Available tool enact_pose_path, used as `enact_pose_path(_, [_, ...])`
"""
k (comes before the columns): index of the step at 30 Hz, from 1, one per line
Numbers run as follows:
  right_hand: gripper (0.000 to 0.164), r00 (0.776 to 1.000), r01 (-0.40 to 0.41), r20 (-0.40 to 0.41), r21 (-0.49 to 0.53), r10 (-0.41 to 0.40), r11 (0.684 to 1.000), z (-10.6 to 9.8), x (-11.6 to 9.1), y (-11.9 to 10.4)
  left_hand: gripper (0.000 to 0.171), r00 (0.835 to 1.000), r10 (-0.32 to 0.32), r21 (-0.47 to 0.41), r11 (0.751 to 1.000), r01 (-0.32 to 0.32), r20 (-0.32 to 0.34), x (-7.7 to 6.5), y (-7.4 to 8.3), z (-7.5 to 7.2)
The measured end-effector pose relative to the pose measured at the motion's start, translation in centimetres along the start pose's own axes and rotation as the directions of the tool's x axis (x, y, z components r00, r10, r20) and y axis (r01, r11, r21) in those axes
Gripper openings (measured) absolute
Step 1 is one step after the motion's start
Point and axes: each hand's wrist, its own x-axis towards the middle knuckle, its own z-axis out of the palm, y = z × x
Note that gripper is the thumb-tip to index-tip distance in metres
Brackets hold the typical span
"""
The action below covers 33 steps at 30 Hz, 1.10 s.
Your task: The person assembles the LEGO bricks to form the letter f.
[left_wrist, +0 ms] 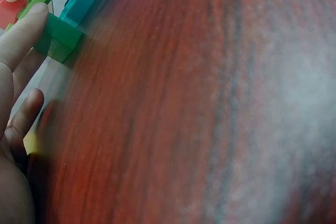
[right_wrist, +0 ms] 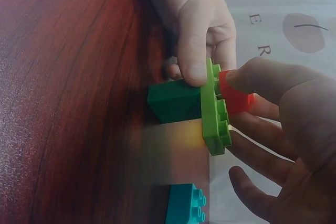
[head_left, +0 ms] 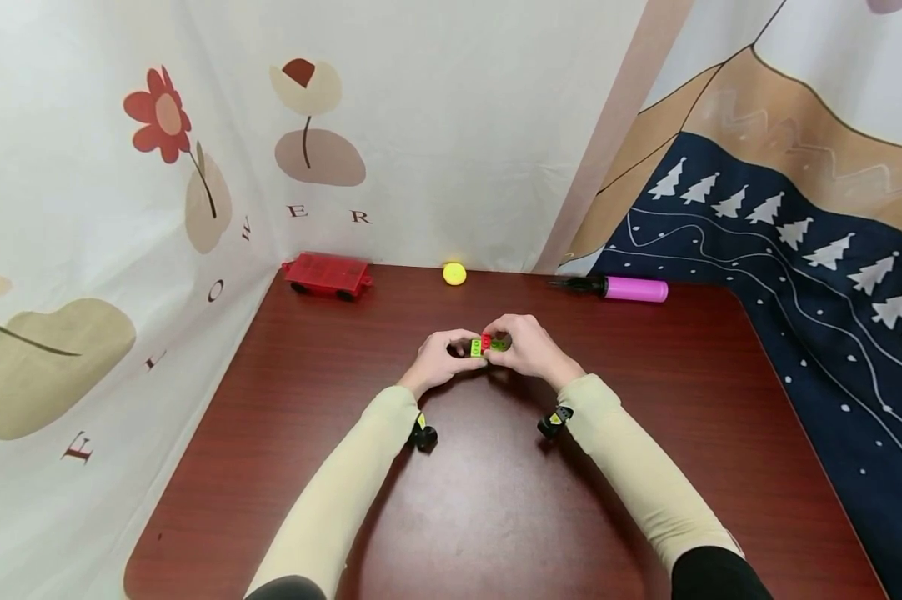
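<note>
Near the table's middle, a small stack of toy building bricks is held between both hands. My left hand [head_left: 442,358] pinches its light green brick [right_wrist: 209,111] and dark green brick [right_wrist: 176,100], thumb lying along the joint. From the other side, my right hand [head_left: 532,348] grips the red brick [right_wrist: 236,94], which sits against the studs of the light green one. A separate teal brick [right_wrist: 181,204] stands on the table [left_wrist: 173,103] beside the stack; in the left wrist view it appears just past the dark green brick.
Along the back edge stand a red toy wagon [head_left: 329,273] with black wheels, a round yellow object [head_left: 454,273] and a pink cylinder [head_left: 635,289] with a black pointed end. Printed cloth [head_left: 451,167] hangs behind the table and at its sides.
</note>
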Motion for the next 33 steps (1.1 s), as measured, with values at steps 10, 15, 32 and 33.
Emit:
enact_pose_path(10, [0.026, 1.0, -0.025, 0.009, 0.0, 0.025, 1.0, 0.2, -0.4, 0.1, 0.038, 1.0, 0.0, 0.006, 1.0, 0.0, 0.011, 0.0, -0.2, 0.4])
enact_pose_path(15, [0.028, 1.0, -0.025, -0.001, 0.007, 0.025, 1.0, 0.5, -0.5, 0.3, 0.038, 1.0, -0.004, -0.006, 1.0, 0.004, 0.013, -0.1, -0.1, 0.3])
enact_pose_path(32, [0.031, 0.999, 0.003, -0.039, 0.085, 0.001, 0.996, 0.9, -0.7, 1.2, 0.042, 0.999, -0.005, 0.014, 1.0, 0.004, 0.044, 0.1, 0.0, -0.3])
enact_pose_path(33, [0.031, 0.999, 0.003, -0.037, 0.082, 0.0, 0.997, 0.9, -0.7, 1.2, 0.042, 0.999, -0.004, 0.009, 1.0, 0.004, 0.046, 0.0, 0.0, -0.3])
